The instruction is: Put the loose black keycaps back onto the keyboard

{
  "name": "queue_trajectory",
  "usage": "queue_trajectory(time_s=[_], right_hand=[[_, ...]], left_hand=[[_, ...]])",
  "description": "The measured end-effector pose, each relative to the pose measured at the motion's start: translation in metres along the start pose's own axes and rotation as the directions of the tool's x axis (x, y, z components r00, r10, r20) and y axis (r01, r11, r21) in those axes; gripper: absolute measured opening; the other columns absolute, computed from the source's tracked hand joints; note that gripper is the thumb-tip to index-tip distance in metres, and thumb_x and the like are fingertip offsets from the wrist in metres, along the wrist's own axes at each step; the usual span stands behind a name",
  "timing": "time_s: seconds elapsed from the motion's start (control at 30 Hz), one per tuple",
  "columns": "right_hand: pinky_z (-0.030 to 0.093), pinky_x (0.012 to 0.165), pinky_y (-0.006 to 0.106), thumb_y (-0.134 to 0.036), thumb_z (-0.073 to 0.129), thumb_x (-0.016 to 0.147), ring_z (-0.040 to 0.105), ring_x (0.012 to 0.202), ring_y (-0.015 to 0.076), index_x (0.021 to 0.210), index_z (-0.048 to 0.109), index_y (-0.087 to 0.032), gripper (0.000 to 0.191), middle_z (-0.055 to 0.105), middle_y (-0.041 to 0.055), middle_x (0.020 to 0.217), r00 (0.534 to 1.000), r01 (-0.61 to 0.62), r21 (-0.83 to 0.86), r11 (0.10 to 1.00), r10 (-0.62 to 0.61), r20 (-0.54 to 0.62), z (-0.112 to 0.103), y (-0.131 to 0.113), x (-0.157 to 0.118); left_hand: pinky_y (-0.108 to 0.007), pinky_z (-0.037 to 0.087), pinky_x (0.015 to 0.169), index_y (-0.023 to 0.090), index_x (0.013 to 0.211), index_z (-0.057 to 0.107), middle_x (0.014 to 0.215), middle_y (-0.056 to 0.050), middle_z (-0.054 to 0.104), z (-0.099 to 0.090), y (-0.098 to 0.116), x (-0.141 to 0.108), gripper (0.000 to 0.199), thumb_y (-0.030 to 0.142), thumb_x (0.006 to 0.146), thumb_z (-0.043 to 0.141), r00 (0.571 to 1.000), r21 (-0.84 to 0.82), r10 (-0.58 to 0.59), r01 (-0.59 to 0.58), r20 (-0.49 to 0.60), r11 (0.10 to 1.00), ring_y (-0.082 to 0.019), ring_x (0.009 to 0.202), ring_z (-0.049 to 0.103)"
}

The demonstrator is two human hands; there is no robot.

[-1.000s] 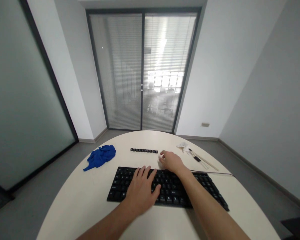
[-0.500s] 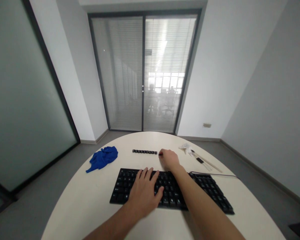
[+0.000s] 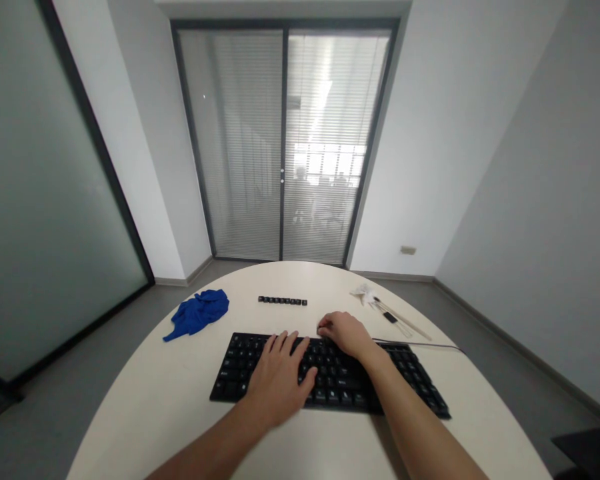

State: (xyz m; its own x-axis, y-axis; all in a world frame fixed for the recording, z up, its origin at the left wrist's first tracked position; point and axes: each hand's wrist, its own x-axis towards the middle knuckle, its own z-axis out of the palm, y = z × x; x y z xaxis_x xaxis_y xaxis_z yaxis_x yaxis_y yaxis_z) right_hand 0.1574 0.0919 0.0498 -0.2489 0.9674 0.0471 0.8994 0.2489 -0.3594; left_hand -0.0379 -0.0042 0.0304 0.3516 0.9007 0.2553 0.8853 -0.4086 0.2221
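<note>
A black keyboard [image 3: 340, 390] lies across the round table in front of me. My left hand [image 3: 280, 373] rests flat on its left half, palm down and fingers spread. Just beyond the keyboard's back edge, my right hand [image 3: 346, 333] is closed in a pinch. A small dark keycap [image 3: 321, 327] shows at its fingertips, mostly covered by them. Farther back, several black keycaps [image 3: 280, 300] stand in a straight row, the rightmost one slightly apart from the others.
A crumpled blue cloth [image 3: 198, 313] lies at the table's left. On the right are a white feathery duster-like bundle [image 3: 365, 293], a thin pale stick [image 3: 405, 320] and a wire tool with a black middle [image 3: 390, 317]. The keyboard's cable [image 3: 425, 344] runs off to the right.
My right hand has drawn back from the right end of the keycap row toward the keyboard's back edge. My left hand stays on the keyboard. The view has shifted slightly.
</note>
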Motion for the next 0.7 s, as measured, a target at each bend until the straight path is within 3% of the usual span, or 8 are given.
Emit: queue_trajectory(time_s=[0.3, 0.7], right_hand=[[0.050, 0.073, 0.026, -0.033, 0.064, 0.083, 0.071, 0.080, 0.0196, 0.092, 0.078, -0.018, 0.023, 0.079, 0.0041, 0.086, 0.968, 0.135, 0.260, 0.956, -0.183, 0.170, -0.023, 0.006, -0.002], [0.049, 0.072, 0.027, -0.031, 0.070, 0.076, 0.070, 0.079, 0.0208, 0.090, 0.080, -0.017, 0.021, 0.079, 0.0046, 0.085, 0.961, 0.129, 0.263, 0.956, -0.186, 0.206, -0.027, 0.005, -0.005]], left_hand=[[-0.053, 0.029, 0.118, 0.021, 0.142, 0.052, 0.150, -0.010, 0.050, 0.003, -0.001, 0.001, 0.050, 0.043, 0.097, 0.046, 1.000, -0.008, 0.008, -0.008, -0.018, 1.000, -0.032, 0.139, 0.042], [-0.054, 0.030, 0.117, 0.021, 0.141, 0.052, 0.148, -0.010, 0.051, 0.005, -0.002, 0.001, 0.050, 0.043, 0.097, 0.048, 0.999, -0.005, 0.021, -0.022, -0.026, 1.000, -0.032, 0.138, 0.043]])
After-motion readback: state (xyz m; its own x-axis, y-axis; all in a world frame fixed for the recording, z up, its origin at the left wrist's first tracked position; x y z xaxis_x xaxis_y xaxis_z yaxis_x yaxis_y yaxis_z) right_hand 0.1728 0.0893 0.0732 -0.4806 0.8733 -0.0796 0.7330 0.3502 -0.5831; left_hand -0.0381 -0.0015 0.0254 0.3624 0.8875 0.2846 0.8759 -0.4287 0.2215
